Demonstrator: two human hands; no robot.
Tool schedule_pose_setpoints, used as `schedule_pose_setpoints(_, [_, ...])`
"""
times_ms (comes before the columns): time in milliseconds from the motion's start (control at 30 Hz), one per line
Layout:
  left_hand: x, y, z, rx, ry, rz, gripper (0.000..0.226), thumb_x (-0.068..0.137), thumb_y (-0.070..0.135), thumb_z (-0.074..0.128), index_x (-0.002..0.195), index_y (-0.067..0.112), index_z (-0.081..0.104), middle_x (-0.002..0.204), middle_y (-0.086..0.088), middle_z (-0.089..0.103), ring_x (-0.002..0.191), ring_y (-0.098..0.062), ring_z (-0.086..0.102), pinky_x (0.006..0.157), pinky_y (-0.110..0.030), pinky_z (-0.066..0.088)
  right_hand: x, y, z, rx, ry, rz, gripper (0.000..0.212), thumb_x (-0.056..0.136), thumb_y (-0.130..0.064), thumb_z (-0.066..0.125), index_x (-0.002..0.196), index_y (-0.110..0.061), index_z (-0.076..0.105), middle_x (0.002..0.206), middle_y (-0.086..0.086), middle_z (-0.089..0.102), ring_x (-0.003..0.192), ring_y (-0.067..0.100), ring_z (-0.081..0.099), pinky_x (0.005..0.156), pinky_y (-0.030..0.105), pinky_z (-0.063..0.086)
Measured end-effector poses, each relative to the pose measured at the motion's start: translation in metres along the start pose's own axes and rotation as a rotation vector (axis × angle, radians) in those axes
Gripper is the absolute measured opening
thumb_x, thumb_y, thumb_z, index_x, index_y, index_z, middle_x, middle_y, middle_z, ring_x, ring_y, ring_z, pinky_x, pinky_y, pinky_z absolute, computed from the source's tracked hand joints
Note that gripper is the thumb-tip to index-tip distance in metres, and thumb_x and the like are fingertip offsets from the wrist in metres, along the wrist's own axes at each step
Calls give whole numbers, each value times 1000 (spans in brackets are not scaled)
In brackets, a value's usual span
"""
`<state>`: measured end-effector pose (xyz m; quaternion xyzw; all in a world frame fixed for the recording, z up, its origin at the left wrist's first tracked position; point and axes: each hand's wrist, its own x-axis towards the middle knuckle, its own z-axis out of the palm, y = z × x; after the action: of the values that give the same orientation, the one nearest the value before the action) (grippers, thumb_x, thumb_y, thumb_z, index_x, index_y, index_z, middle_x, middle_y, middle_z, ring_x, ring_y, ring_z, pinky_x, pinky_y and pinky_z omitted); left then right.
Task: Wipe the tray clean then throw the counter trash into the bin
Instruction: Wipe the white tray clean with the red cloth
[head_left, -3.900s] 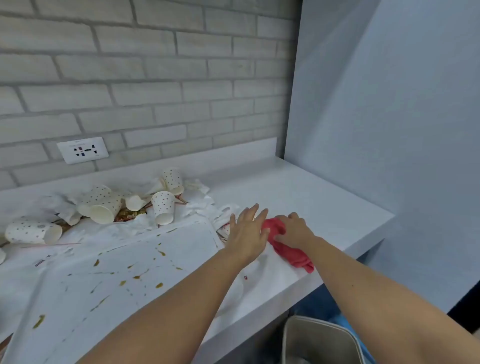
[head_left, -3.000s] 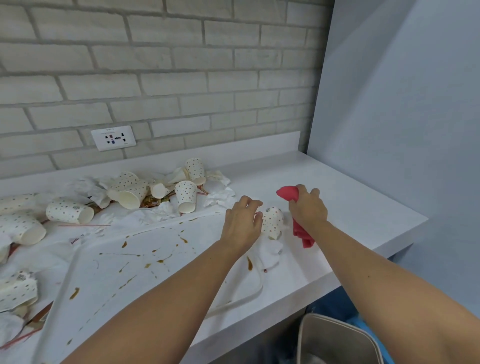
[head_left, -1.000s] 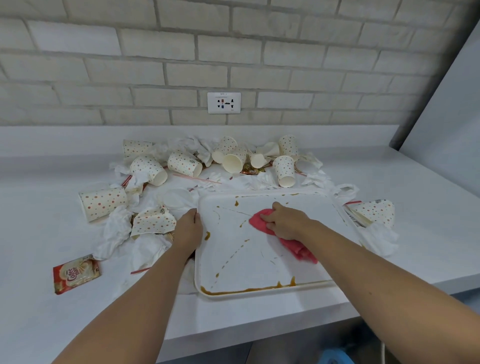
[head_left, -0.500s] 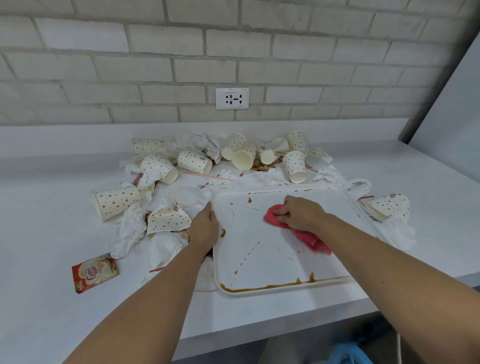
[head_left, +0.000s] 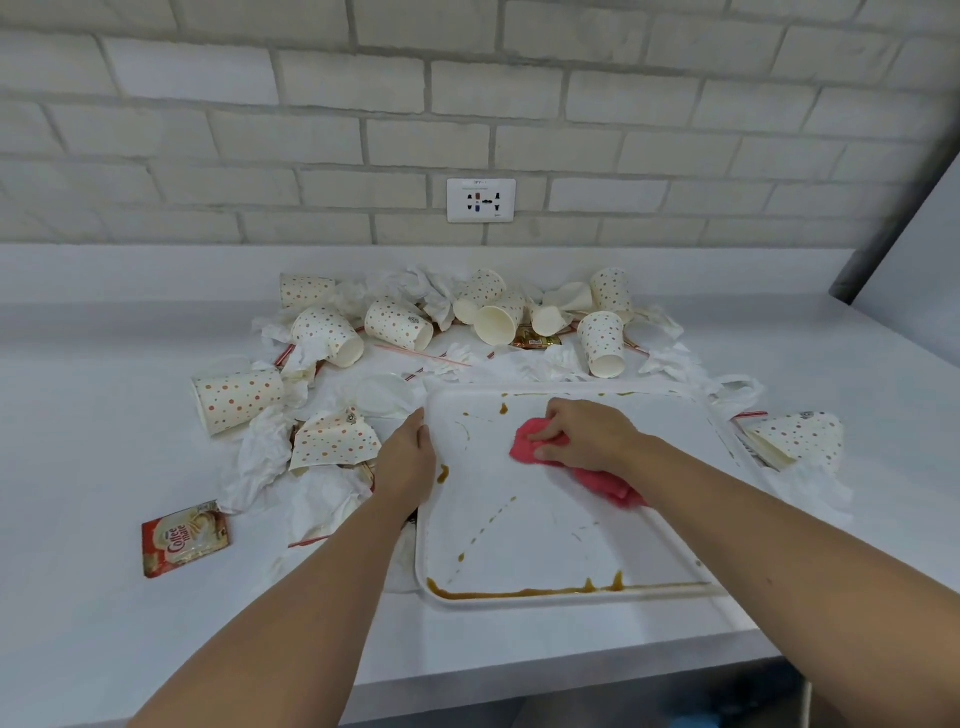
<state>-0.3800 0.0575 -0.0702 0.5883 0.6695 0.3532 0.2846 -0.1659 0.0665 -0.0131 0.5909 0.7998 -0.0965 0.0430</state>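
A white tray lies on the counter near its front edge, streaked with brown drips and a brown pool along its near rim. My right hand presses a crumpled red cloth onto the tray's middle, fingers curled over it. My left hand grips the tray's left rim. Behind and left of the tray lies trash: several dotted paper cups, crumpled white napkins and thin red straws. The bin is out of view.
A red creamer sachet lies on the counter at the left. A flattened dotted cup and napkins sit right of the tray. A brick wall with a socket stands behind. A grey panel closes the right side.
My view swung left from the counter's right end to face the tray. My right hand carried the red cloth onto the tray and now rubs it slightly left; my left hand took the tray's left rim.
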Motion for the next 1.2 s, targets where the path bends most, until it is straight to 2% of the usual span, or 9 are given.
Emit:
schedule_pose_setpoints(100, [0,0,1,26,-10,15,42,101,16,27,142,10,35,143,-8,44,132,-25,41,107,-32,32,20,12,2,-3,108,238,39,92,-42,51,122,-21,62,115,2,59,108,22,57,80,31,42])
schedule_pose_setpoints(200, [1,-1,2,42,-5,4,42,101,16,27,143,10,34,144,-8,43,133,-24,40,108,-30,30,41,-2,7,49,133,324,35,96,-30,43,120,-9,58,120,6,54,110,25,56,85,34,45])
schedule_pose_setpoints(333, [0,0,2,36,9,-2,42,101,15,27,142,12,34,143,-7,44,132,-24,41,107,-31,31,52,-30,11,56,152,203,32,98,-25,41,120,-5,54,122,6,47,110,25,54,79,33,42])
schedule_pose_setpoints(500, [2,0,3,18,17,-29,42,101,16,29,142,12,36,143,-7,44,133,-24,40,109,-32,31,43,-27,15,90,47,-61,37,93,-38,49,120,-18,63,86,-6,39,100,23,54,71,30,36])
schedule_pose_setpoints(567, [2,0,4,20,7,-39,42,101,16,29,142,12,36,144,-6,43,134,-23,39,109,-32,30,40,-11,10,65,15,-57,35,91,-39,52,119,-24,65,76,-13,38,101,21,55,71,29,35])
schedule_pose_setpoints(700, [1,-1,3,3,-4,-46,42,101,18,29,142,12,37,144,-7,44,134,-24,39,110,-34,30,40,11,-5,-35,43,150,32,90,-30,49,112,-13,65,103,3,64,101,24,60,70,28,41])
schedule_pose_setpoints(900, [2,-2,2,-13,7,-27,41,101,21,32,140,11,39,143,-7,44,135,-23,38,110,-33,29,52,-6,-7,70,116,369,32,93,-19,44,120,-5,53,124,11,55,114,27,55,85,32,45])
schedule_pose_setpoints(1000, [2,-2,3,-19,9,-23,41,101,21,32,140,10,39,143,-7,45,135,-23,38,110,-32,29,59,-29,-2,52,94,346,36,94,-17,42,128,-7,48,132,11,42,118,26,51,91,31,44])
schedule_pose_setpoints(1200, [3,-3,3,-19,15,-23,41,101,19,31,140,11,40,141,-6,48,132,-23,41,106,-29,31,73,-56,6,28,36,145,31,95,-17,44,123,-7,54,133,6,34,106,27,55,74,32,42])
